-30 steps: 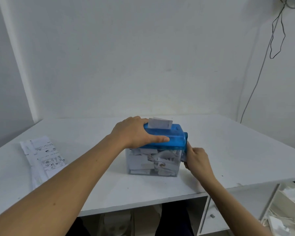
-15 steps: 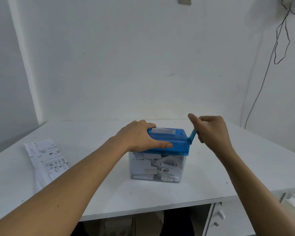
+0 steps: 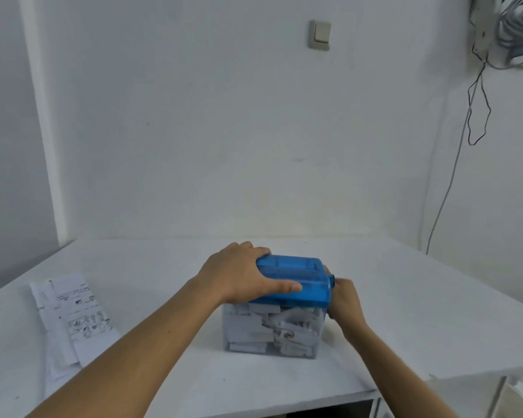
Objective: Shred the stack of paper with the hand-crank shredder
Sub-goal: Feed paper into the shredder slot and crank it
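One hand-crank shredder stands mid-counter, one stack of paper lying well apart to its left. The left hand clasps its blue top, thumb along the front; the right hand sits blurred against its right side, grip impossible to tell

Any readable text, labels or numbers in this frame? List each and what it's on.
Nothing can be quoted.
Paper stack: printed lines and small drawings, too blurred to read.
Blue shredder lid: no label visible.
Shreds in the clear bin: no legible print.
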Action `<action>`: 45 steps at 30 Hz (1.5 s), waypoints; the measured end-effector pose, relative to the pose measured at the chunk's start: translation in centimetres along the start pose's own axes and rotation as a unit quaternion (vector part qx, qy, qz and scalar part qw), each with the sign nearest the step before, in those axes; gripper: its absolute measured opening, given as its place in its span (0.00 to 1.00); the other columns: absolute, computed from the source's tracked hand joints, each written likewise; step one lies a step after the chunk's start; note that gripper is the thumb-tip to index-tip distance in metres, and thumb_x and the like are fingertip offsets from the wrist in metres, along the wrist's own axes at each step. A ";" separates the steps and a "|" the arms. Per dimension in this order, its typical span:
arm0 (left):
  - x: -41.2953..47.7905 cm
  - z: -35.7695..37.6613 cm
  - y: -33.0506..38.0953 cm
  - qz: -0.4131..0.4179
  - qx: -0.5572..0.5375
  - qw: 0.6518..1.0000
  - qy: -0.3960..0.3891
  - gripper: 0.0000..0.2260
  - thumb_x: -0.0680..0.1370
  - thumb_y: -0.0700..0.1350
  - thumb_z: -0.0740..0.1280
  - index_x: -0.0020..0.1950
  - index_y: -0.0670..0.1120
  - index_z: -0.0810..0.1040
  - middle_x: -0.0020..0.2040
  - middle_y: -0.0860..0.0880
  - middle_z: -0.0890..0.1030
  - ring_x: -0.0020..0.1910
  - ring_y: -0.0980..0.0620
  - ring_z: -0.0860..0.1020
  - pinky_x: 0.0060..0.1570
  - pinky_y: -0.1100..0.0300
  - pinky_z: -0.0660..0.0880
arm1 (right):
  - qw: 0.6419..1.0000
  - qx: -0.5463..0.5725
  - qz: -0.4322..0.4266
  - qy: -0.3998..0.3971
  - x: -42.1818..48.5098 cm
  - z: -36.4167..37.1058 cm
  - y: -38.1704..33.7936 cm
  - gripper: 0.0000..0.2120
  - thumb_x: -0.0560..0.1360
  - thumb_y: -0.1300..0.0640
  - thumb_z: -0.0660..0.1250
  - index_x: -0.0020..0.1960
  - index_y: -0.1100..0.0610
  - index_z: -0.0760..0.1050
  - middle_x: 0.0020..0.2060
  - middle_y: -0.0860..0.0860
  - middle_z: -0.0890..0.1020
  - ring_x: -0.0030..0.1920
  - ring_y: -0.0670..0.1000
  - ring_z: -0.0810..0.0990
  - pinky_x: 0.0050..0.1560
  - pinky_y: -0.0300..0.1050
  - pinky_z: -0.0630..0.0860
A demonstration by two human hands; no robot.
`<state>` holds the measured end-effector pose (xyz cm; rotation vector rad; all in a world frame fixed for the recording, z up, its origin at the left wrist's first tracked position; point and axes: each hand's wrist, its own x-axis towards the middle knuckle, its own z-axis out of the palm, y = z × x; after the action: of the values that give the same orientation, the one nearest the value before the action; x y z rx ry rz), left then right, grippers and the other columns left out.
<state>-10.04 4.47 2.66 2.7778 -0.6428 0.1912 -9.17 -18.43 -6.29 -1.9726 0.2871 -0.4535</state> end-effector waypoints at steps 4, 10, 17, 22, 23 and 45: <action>0.1 0.0 0.0 -0.012 0.009 1.000 0.003 0.50 0.60 0.86 0.57 0.77 0.61 0.66 0.67 0.58 0.74 0.62 0.54 0.73 0.55 0.54 0.72 | 0.999 0.036 0.008 -0.011 -2.5 -0.5 -0.3 0.22 0.83 0.54 0.60 0.31 0.58 0.68 0.22 0.50 0.73 0.20 0.44 0.67 0.25 0.39 0.65; 0.4 0.1 0.0 -0.023 0.009 1.000 -0.002 0.52 0.59 0.86 0.57 0.77 0.61 0.65 0.70 0.57 0.73 0.66 0.51 0.73 0.59 0.51 0.74 | 0.992 -0.014 -0.034 -0.120 -8.2 -5.2 -3.7 0.25 0.85 0.50 0.53 0.38 0.64 0.75 0.29 0.56 0.82 0.26 0.50 0.74 0.27 0.38 0.69; 0.4 -0.1 0.1 -0.015 0.009 1.000 -0.010 0.49 0.60 0.85 0.58 0.76 0.62 0.66 0.64 0.58 0.73 0.61 0.53 0.72 0.57 0.51 0.75 | 0.964 0.013 -0.127 -0.232 -7.6 -10.2 -7.4 0.15 0.73 0.45 0.74 0.37 0.54 0.79 0.29 0.52 0.76 0.30 0.50 0.76 0.32 0.43 0.72; 0.3 -0.2 0.0 -0.017 -0.007 1.000 -0.013 0.50 0.60 0.85 0.60 0.77 0.60 0.65 0.66 0.58 0.73 0.63 0.53 0.71 0.59 0.52 0.74 | 0.984 0.042 -0.136 -0.108 -5.2 -8.2 -8.1 0.20 0.77 0.42 0.68 0.40 0.59 0.77 0.29 0.50 0.76 0.29 0.49 0.75 0.32 0.42 0.73; 0.3 -0.2 0.0 -0.015 -0.009 1.000 -0.014 0.50 0.61 0.84 0.61 0.77 0.59 0.65 0.66 0.58 0.72 0.63 0.53 0.71 0.59 0.52 0.74 | 0.988 0.050 -0.131 -0.065 -4.0 -7.4 -8.1 0.19 0.77 0.42 0.68 0.43 0.59 0.77 0.31 0.50 0.77 0.30 0.48 0.76 0.32 0.42 0.74; -0.2 -0.9 0.5 -0.009 0.003 0.999 -0.041 0.47 0.64 0.83 0.59 0.78 0.60 0.64 0.72 0.55 0.72 0.68 0.50 0.70 0.62 0.50 0.73 | 0.990 -0.007 0.099 -0.103 2.7 -3.2 -4.0 0.06 0.79 0.61 0.64 0.52 0.63 0.77 0.49 0.58 0.82 0.46 0.53 0.80 0.44 0.45 0.79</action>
<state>-10.46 4.38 3.59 2.8081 -0.6389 0.0760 -8.15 -20.36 -0.93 -1.9634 0.3508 -0.1199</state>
